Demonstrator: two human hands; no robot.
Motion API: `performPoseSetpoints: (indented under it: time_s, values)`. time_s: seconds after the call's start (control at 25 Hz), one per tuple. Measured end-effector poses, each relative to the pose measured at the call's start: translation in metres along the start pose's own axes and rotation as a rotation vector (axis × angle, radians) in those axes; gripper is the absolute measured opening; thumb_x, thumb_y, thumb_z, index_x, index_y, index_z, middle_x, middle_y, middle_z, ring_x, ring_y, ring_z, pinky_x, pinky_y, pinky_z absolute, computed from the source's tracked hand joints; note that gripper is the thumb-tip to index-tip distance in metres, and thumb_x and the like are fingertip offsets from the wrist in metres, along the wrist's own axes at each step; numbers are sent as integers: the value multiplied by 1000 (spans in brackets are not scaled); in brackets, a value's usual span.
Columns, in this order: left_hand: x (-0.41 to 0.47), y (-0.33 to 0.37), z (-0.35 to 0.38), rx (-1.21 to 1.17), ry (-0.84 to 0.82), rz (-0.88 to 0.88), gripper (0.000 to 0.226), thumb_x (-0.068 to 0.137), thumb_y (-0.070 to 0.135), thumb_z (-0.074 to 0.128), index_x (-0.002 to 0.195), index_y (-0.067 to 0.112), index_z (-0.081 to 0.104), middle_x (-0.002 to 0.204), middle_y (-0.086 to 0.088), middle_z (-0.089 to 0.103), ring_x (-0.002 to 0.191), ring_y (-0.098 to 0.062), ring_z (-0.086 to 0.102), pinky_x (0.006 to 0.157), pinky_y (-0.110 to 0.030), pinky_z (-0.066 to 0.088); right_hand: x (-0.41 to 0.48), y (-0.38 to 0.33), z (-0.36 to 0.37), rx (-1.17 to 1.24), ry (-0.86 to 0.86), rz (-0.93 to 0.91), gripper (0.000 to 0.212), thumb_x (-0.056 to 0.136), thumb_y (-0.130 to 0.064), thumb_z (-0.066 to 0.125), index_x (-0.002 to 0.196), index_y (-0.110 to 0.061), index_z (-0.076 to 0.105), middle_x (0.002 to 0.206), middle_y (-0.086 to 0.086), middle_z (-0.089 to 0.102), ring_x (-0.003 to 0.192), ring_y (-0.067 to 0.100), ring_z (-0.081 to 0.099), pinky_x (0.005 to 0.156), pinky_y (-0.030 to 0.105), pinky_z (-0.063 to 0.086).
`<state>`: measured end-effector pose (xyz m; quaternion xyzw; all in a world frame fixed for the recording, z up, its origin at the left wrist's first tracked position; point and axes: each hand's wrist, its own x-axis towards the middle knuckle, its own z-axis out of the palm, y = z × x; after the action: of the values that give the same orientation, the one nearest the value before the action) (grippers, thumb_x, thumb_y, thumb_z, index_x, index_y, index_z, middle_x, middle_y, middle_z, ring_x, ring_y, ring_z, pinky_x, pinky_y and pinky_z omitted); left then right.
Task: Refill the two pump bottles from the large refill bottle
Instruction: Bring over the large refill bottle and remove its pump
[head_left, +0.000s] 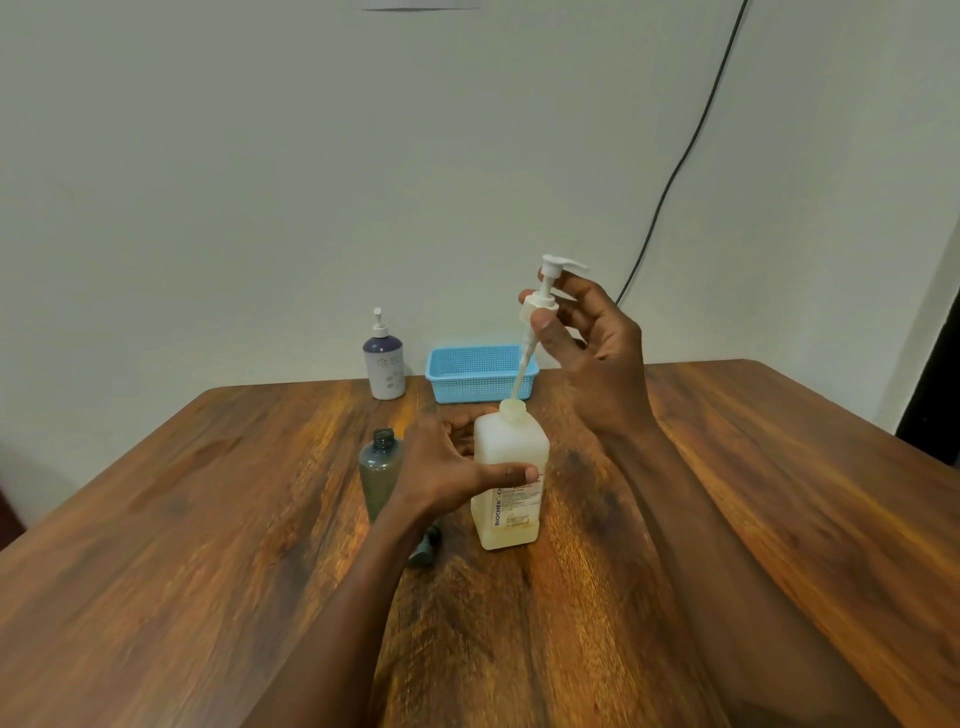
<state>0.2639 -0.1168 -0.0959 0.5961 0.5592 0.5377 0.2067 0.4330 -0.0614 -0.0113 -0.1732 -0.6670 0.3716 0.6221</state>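
Your right hand (597, 343) pinches the one white pump (543, 304), its tube tip at the neck of the single refill bottle (511, 447), which your left hand (441, 467) grips. Two smaller bottles stand by: an open grey bottle (379, 467) just left of it and a purple pump bottle (384, 366) behind it. One blue basket (478, 384) is behind it too.

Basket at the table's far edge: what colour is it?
Light blue basket, with perforated sides; it shows best in the head view.

Bare left hand (445, 467) and forearm (337, 597), bare right hand (597, 338) and forearm (717, 545), short plain fingernails (531, 474)
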Motion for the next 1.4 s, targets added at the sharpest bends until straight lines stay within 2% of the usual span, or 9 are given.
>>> performPoseSetpoints:
  time_s: [0.08,0.2,0.48,0.72,0.88,1.08,1.16,1.24,1.4]
  values:
    - [1,-2,1,-6,-1,-13,70,51,43,101,113,35,70,113,10,77,103,-5,74,85,-37,65,7,-7,-5,38,43,-36,30,101,-20,66,130,-29,61,123,0,74,117,11,69,87,24,57]
    - [2,-5,2,-27,-2,-19,68,53,36,102,113,34,70,112,9,78,103,-5,74,85,-34,64,13,-13,-11,89,107,-63,31,101,-22,67,129,-33,61,123,0,75,119,15,69,99,39,56]
    - [2,-8,2,-49,-22,-35,66,55,34,101,110,42,66,109,16,76,103,0,73,79,-22,61,19,-23,-22,160,194,-94,35,100,-18,67,134,-24,58,120,-3,76,120,18,70,103,47,56]
    - [1,-8,0,-46,-22,-50,70,51,41,101,110,44,65,109,20,75,103,3,71,76,-19,60,11,-8,-24,23,144,-136,48,96,-13,72,140,-24,56,126,1,73,117,17,70,92,34,60]
    - [1,-9,-1,-24,-24,-51,76,54,39,102,118,43,61,117,16,72,106,-1,71,83,-24,62,-15,23,-33,-185,88,-119,66,88,-12,79,143,-38,53,116,-5,71,108,13,72,83,22,60]
    - [1,-9,0,-18,-91,-58,81,66,33,97,137,31,57,127,9,69,111,-6,69,82,-22,60,-54,66,-46,-509,64,-192,33,84,-27,77,116,-24,72,96,-13,71,86,1,68,68,18,56]
    - [1,-9,-1,-32,-103,-57,80,70,30,95,140,28,55,128,9,68,108,-2,69,78,-17,59,-63,80,-49,-599,65,-126,23,81,-28,82,101,-27,72,87,-15,69,78,2,66,65,23,54]
    - [1,-10,-1,-43,-119,-62,77,73,27,93,140,28,54,128,9,68,104,5,69,75,-13,56,-71,90,-50,-651,53,38,22,80,-31,83,92,-35,65,91,-15,67,85,6,65,70,31,61]
    - [1,-11,1,-62,-125,-61,78,74,28,92,141,29,52,130,9,67,107,1,68,75,-13,57,-83,101,-52,-682,21,269,36,76,-40,84,98,-43,55,101,-16,60,97,12,61,72,33,62]
